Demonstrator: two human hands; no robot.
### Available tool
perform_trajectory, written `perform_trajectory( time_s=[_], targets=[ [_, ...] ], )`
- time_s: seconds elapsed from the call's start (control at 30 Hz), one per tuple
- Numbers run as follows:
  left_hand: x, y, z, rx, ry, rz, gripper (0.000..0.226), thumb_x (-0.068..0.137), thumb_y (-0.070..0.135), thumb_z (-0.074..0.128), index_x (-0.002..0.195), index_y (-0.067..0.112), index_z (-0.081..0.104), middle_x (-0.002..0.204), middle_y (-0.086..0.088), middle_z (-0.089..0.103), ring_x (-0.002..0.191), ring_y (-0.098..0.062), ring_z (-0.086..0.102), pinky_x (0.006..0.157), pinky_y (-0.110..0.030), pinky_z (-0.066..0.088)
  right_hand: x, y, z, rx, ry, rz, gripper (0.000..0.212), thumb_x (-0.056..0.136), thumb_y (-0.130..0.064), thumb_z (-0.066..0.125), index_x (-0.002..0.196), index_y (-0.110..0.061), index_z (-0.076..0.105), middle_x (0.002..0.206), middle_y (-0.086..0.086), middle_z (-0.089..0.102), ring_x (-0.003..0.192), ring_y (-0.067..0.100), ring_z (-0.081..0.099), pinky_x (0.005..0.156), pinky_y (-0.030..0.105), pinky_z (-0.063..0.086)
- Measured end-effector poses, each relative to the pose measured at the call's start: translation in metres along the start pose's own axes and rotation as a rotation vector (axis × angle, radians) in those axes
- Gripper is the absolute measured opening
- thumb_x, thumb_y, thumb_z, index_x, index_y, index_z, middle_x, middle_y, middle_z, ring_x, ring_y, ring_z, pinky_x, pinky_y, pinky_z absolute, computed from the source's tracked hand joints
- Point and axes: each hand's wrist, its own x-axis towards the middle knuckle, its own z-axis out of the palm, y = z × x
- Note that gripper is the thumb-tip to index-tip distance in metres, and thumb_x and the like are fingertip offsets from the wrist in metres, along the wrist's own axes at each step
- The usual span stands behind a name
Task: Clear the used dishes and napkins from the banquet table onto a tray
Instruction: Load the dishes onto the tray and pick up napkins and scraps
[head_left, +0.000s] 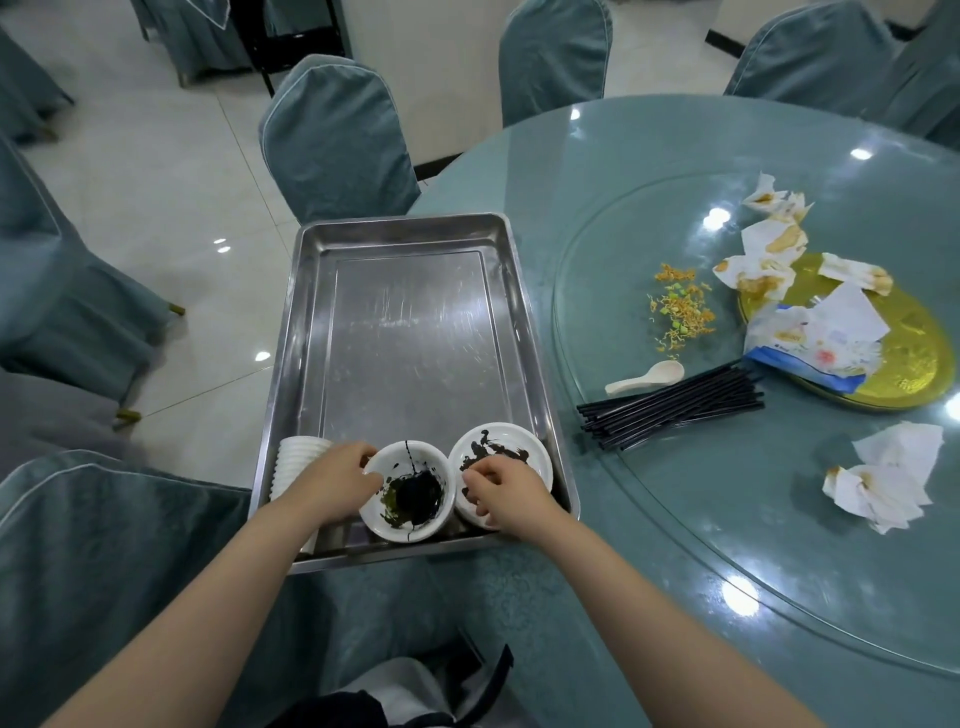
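Off to my right on the tabletop (675, 519), nearer my right hand (506, 488), lay the black chopsticks (675, 410) pointing crosswise, while both hands gripped sauce-smeared bowls: my left hand (337, 480) the bowl (410, 493), my right the dish (501, 452).

A round teal banquet table (519, 171) fills the right of the frame. On it lie a steel tray (415, 332) at centre, black chopsticks (675, 410), a white spoon (649, 376), a gold plate (914, 338), crumpled napkins (888, 478) and food scraps (680, 304).
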Motion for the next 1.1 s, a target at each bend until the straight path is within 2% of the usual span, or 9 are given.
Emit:
perform_trajectory(
  time_s=[0.1,0.17,0.3,0.4,0.47,0.63,0.73,0.87,1.1],
  targets=[
    [0.005,0.008,-0.001,0.024,0.040,0.029,0.042,0.091,0.022,0.057,0.132,0.017,0.053,0.129,-0.001,0.058,0.110,-0.019,0.056,0.093,-0.032,0.046,0.001,0.003,-0.013,0.064,0.086,-0.037,0.012,0.095,-0.025,0.053,0.086,-0.025,0.061,0.080,-0.004,0.068,0.061,0.007,0.058,0.057,0.024,0.048],
    [0.009,0.018,-0.001,0.040,0.068,0.056,0.048,0.092,0.027,0.057,0.138,0.019,0.047,0.137,0.000,0.051,0.120,-0.019,0.051,0.099,-0.032,0.041,0.000,0.005,-0.025,0.116,0.169,-0.042,0.014,0.095,-0.021,0.054,0.084,-0.026,0.062,0.076,-0.005,0.067,0.058,0.006,0.058,0.058,0.024,0.048],
    [0.020,0.052,0.003,0.083,0.075,0.165,0.046,0.094,0.028,0.055,0.138,0.021,0.046,0.139,0.001,0.049,0.122,-0.018,0.050,0.102,-0.034,0.040,-0.005,0.018,-0.055,0.172,0.343,-0.028,0.017,0.092,-0.012,0.053,0.085,-0.023,0.064,0.073,-0.005,0.067,0.062,0.009,0.059,0.065,0.029,0.052],
    [0.030,0.083,0.012,0.116,0.049,0.251,0.046,0.094,0.026,0.054,0.138,0.020,0.047,0.140,-0.001,0.048,0.125,-0.019,0.049,0.104,-0.034,0.039,-0.008,0.032,-0.079,0.194,0.489,-0.023,0.019,0.087,-0.011,0.054,0.085,-0.028,0.063,0.083,-0.004,0.070,0.075,0.012,0.062,0.077,0.033,0.052],
    [0.036,0.105,0.019,0.151,0.026,0.320,0.047,0.093,0.027,0.055,0.138,0.019,0.046,0.139,-0.002,0.048,0.126,-0.020,0.047,0.105,-0.035,0.039,-0.012,0.042,-0.094,0.195,0.574,-0.013,0.022,0.087,-0.009,0.054,0.086,-0.030,0.061,0.089,-0.003,0.069,0.082,0.014,0.063,0.078,0.030,0.050],
    [0.044,0.160,0.046,0.194,-0.043,0.463,0.054,0.092,0.036,0.058,0.139,0.015,0.044,0.137,-0.006,0.048,0.127,-0.023,0.045,0.105,-0.035,0.038,-0.026,0.068,-0.128,0.216,0.741,0.026,0.015,0.090,-0.008,0.055,0.097,-0.020,0.060,0.087,-0.006,0.064,0.083,0.014,0.059,0.076,0.024,0.042],
    [0.050,0.191,0.067,0.224,-0.064,0.523,0.062,0.089,0.042,0.061,0.140,0.013,0.042,0.138,-0.009,0.046,0.128,-0.026,0.042,0.107,-0.038,0.038,-0.033,0.084,-0.143,0.161,0.754,0.084,0.023,0.089,-0.004,0.052,0.109,-0.013,0.059,0.100,0.001,0.064,0.092,0.018,0.058,0.085,0.029,0.046],
    [0.053,0.223,0.095,0.306,-0.058,0.600,0.065,0.085,0.048,0.064,0.135,0.012,0.044,0.131,-0.010,0.047,0.123,-0.027,0.045,0.101,-0.038,0.042,-0.046,0.103,-0.152,-0.051,0.696,0.140,0.040,0.090,-0.007,0.051,0.129,-0.009,0.052,0.132,0.005,0.056,0.123,0.022,0.051,0.102,0.032,0.038],
    [0.061,0.256,0.135,0.546,0.018,0.735,0.064,0.084,0.052,0.063,0.125,0.008,0.043,0.126,-0.011,0.046,0.116,-0.029,0.046,0.097,-0.041,0.044,-0.063,0.120,-0.159,-0.223,0.656,0.159,0.050,0.089,-0.006,0.049,0.139,-0.008,0.044,0.143,0.008,0.047,0.131,0.023,0.043,0.106,0.029,0.032]
  ],
)
